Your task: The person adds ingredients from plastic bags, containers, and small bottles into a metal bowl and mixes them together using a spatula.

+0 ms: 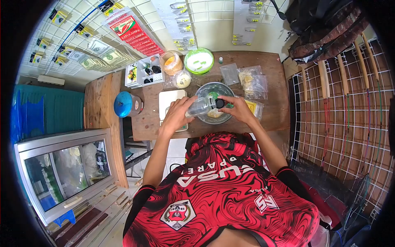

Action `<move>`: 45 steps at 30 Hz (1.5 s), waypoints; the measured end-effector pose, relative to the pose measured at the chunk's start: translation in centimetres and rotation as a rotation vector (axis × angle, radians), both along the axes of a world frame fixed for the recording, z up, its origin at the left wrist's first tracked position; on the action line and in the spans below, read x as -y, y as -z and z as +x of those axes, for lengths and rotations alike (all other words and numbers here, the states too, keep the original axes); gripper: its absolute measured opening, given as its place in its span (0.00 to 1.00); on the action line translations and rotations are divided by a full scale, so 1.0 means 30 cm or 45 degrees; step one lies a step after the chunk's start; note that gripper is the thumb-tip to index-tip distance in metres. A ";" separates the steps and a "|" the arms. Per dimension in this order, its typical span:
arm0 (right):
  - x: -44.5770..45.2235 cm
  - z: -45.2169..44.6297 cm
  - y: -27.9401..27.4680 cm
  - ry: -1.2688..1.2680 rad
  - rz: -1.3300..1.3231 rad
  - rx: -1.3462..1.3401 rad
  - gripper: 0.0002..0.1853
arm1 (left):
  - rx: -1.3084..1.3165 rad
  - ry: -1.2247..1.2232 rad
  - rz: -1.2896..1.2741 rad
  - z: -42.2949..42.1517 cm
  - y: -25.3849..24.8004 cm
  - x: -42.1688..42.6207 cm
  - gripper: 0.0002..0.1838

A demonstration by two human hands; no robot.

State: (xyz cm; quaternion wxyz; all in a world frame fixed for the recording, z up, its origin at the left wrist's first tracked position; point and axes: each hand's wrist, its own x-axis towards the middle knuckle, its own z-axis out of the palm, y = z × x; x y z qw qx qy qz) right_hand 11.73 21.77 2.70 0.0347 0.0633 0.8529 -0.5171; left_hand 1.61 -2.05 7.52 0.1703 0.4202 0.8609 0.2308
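A clear plastic bottle [199, 106] lies tipped on its side over a metal bowl [201, 87], its neck pointing right. My left hand [178, 113] is wrapped round the bottle's body. At the neck end, the fingers of my right hand [240, 110] pinch a round black cap [220, 103]. Whether the cap is seated on the neck or loose, I cannot tell. Inside the bowl are something green and a pale yellowish lump [214, 113], partly hidden by the bottle and hands. A white kitchen scale [166, 99] sits beside the bowl, partly under my left hand.
Behind the bowl stand a green tub of white powder [199, 61], an orange-filled container [171, 62], a small bag [181, 79] and a white bottle tray [144, 71]. Clear plastic bags [252, 81] lie right. A blue-lidded pot [124, 103] is at the table's left.
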 end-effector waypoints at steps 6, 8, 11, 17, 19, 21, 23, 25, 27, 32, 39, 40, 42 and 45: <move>-0.005 0.001 0.018 0.010 -0.031 -0.002 0.25 | -0.014 0.013 -0.003 -0.002 -0.007 -0.008 0.41; -0.008 0.003 0.041 0.015 -0.029 -0.076 0.26 | -0.020 0.016 0.006 -0.004 -0.006 -0.009 0.41; -0.014 0.004 0.073 0.013 -0.028 -0.144 0.27 | -0.024 0.022 -0.002 -0.003 -0.015 -0.012 0.41; -0.010 -0.001 0.077 0.010 -0.036 -0.155 0.27 | -0.072 0.025 -0.014 -0.002 -0.024 -0.013 0.41; -0.009 -0.002 0.077 0.014 -0.023 -0.155 0.27 | -0.081 0.024 -0.010 -0.003 -0.024 -0.012 0.41; -0.005 -0.004 0.062 0.011 -0.045 -0.163 0.27 | -0.088 0.024 -0.008 -0.004 -0.025 -0.010 0.41; -0.001 -0.003 0.028 0.011 -0.047 -0.069 0.26 | -0.086 0.028 -0.027 -0.004 -0.027 -0.010 0.41; 0.000 -0.005 0.014 0.010 -0.045 0.022 0.26 | -0.089 0.030 -0.021 -0.004 -0.031 -0.009 0.41; 0.001 -0.006 0.016 0.011 -0.061 -0.011 0.26 | -0.092 0.031 -0.016 -0.003 -0.030 -0.008 0.41; 0.004 -0.004 0.010 0.016 -0.047 -0.031 0.25 | -0.114 0.037 -0.032 -0.002 -0.040 -0.010 0.43; 0.004 -0.007 0.014 0.006 -0.021 0.025 0.25 | -0.131 0.044 -0.047 -0.008 -0.041 -0.008 0.42; 0.006 -0.007 0.015 0.006 -0.022 0.024 0.25 | -0.134 0.044 -0.050 -0.008 -0.045 -0.008 0.42; 0.008 -0.008 0.015 0.001 -0.065 -0.038 0.25 | -0.138 0.044 -0.052 -0.008 -0.046 -0.008 0.42; 0.009 -0.006 0.005 0.002 -0.069 -0.005 0.25 | -0.147 0.047 -0.062 -0.008 -0.046 -0.007 0.42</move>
